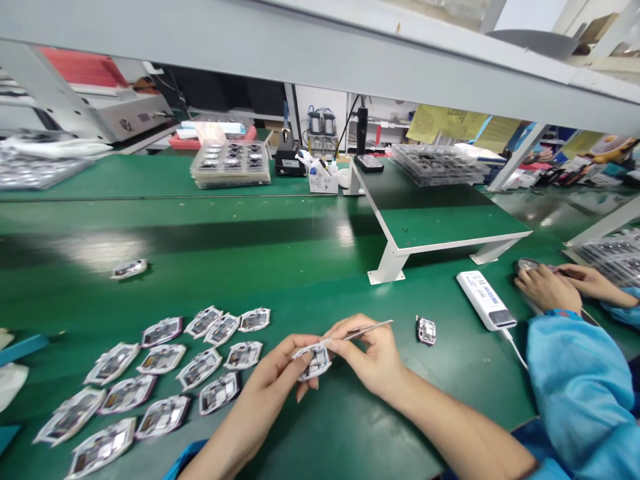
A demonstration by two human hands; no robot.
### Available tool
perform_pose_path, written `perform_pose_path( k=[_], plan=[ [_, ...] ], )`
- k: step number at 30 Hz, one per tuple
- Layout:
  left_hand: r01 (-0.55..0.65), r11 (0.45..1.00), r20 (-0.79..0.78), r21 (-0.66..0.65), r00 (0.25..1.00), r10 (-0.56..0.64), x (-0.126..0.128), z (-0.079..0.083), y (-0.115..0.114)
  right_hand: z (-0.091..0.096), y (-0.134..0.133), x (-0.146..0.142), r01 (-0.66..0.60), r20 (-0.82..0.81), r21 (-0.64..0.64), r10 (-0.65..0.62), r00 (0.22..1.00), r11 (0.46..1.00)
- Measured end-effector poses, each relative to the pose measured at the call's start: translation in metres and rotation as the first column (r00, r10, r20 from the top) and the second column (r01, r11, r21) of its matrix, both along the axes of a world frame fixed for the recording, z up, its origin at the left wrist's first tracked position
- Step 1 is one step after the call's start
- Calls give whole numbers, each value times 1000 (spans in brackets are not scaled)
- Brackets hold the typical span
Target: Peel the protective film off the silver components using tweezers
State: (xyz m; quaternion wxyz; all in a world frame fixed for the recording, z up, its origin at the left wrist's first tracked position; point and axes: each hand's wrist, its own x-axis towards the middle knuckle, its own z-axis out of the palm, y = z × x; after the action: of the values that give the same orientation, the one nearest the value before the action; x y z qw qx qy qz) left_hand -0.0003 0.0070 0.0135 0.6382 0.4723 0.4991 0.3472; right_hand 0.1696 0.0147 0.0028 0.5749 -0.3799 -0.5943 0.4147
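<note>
My left hand (pixel 280 373) is closed around the edge of a small open watch housing (pixel 319 362), with pale rim and electronic parts inside. Pinched in my right hand (pixel 373 353) are thin metal tweezers (pixel 367 329), one end jutting out to the right. The fingertips of that hand meet the top right edge of the housing; the contact point itself is too small to make out. Left of my hands, several similar housings (pixel 163 359) lie face up in loose rows. One more housing (pixel 427 330) rests to the right, and another (pixel 129 269) lies farther back.
A low green-topped stand (pixel 450 223) with white legs rises behind my hands, carrying clear trays (pixel 437 165). A white cabled device (pixel 485 300) lies at the right, near a co-worker's hands (pixel 550 290). Stacked trays (pixel 230 163) and a white pen box (pixel 323 179) stand at the back.
</note>
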Motion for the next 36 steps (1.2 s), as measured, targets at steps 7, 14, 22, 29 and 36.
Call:
perform_pose_path(
  k=[7, 14, 22, 29, 36],
  plan=[
    [1, 1000, 3, 16, 1000, -1, 1, 2, 2, -2, -1, 0, 0, 81, 75, -6, 997, 997],
    [-17, 1000, 15, 14, 1000, 17, 1, 0, 1, -6, 1, -1, -1, 151, 241, -37, 988, 971],
    [-107, 993, 97, -43, 989, 110, 1, 0, -1, -5, -2, -3, -12, -103, -22, 10, 995, 1000],
    [-82, 993, 160, -84, 983, 95, -1, -4, -4, -4, -2, -1, -32, 28, 119, 29, 999, 992],
    [-7, 999, 151, -40, 989, 13, -4, 0, -4, -3, -1, 0, -29, 156, 308, -21, 988, 951]
  ],
)
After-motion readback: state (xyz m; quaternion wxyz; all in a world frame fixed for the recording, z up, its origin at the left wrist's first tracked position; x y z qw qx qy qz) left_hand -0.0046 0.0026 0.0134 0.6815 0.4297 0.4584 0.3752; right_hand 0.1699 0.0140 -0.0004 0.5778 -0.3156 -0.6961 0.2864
